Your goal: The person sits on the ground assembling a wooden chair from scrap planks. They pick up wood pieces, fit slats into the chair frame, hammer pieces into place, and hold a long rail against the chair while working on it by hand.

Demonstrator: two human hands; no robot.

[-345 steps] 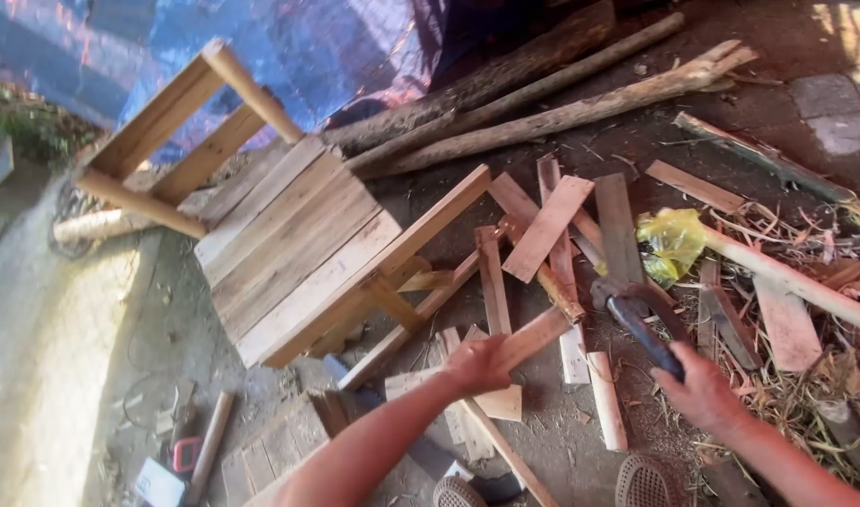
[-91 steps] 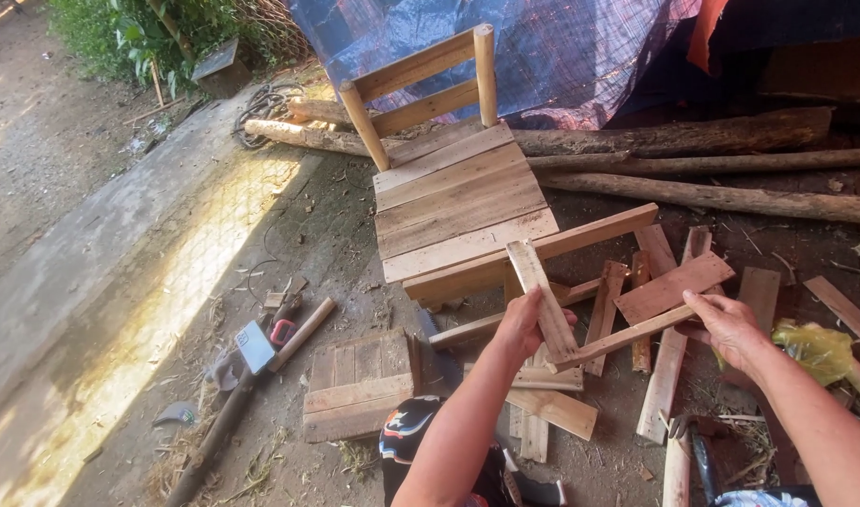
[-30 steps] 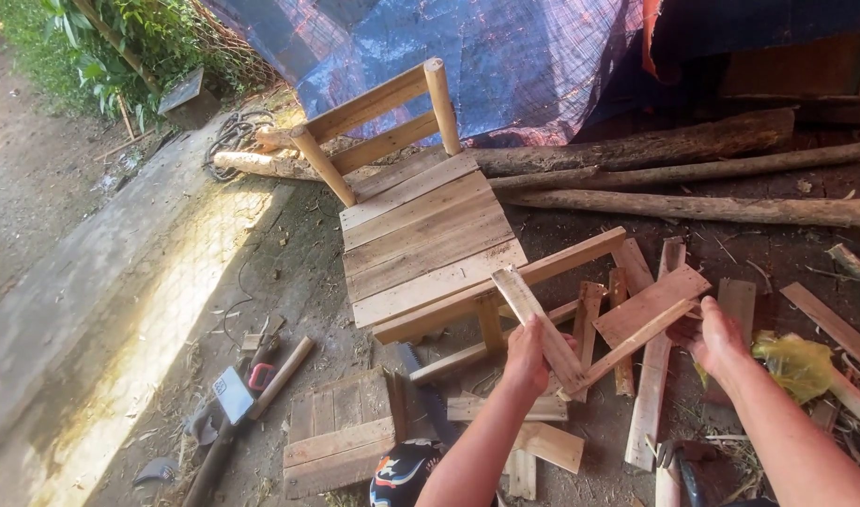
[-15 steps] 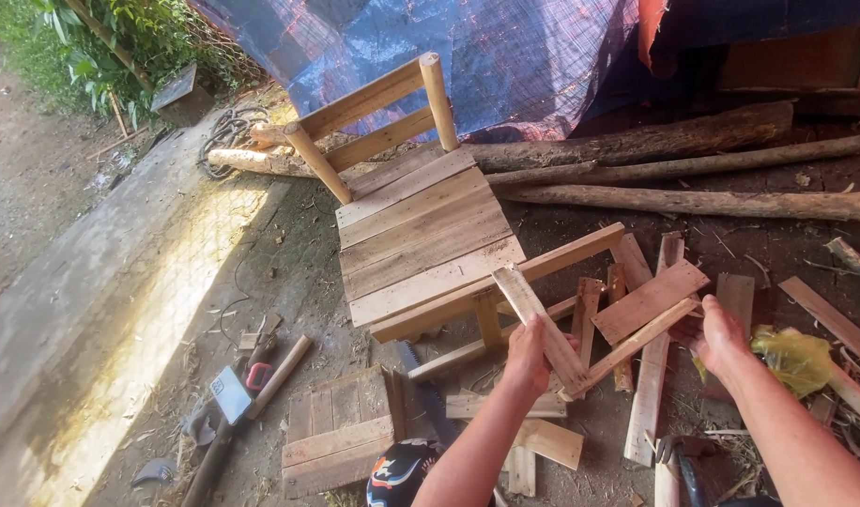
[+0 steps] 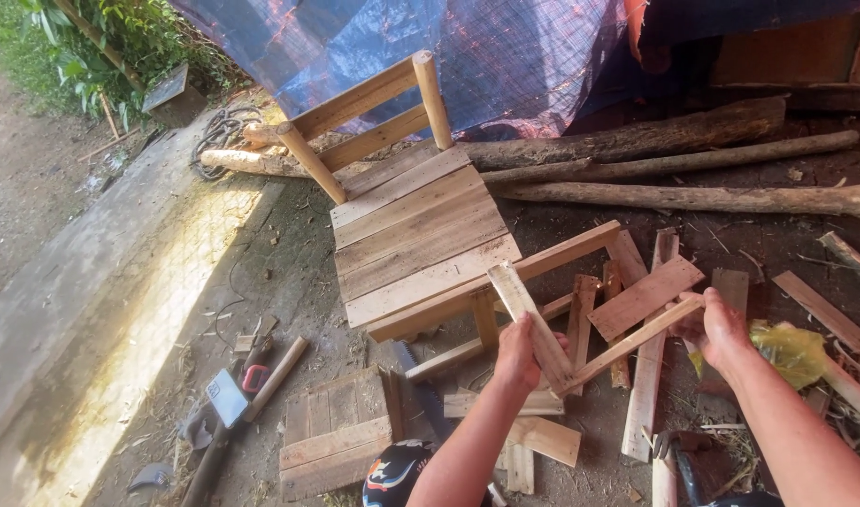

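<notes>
— So, which step is in hand now?

— I think it is a fitting step. The left hand (image 5: pixel 516 352) is closed around a short wooden slat (image 5: pixel 531 319), which stands tilted, with its upper end near the front edge of the chair seat (image 5: pixel 421 235). The right hand (image 5: pixel 721 329) pinches the far end of a thin wooden strip (image 5: pixel 632 343). This strip runs down to the left and meets the lower end of the slat, so the two pieces make a V shape.

— Where are these pieces, compared to the chair?

— They are held in the air, just in front of the wooden chair, above the loose boards (image 5: pixel 641 300) that lie on the ground. They seem close to the front rail (image 5: pixel 505 286) of the chair, but I cannot tell if they touch it.

— Are both hands gripping firmly?

— The left fingers wrap the slat fully. The right hand closes on the strip end, as far as I can see; its fingertips are partly hidden.

— What does the next move call for, in your opinion?

— I judge that the two pieces must be kept steady at their meeting point, and matched carefully against the frame. A hammer (image 5: pixel 228 413) lies on the ground to the left, well apart from both hands, so one hand must be free first.
</notes>
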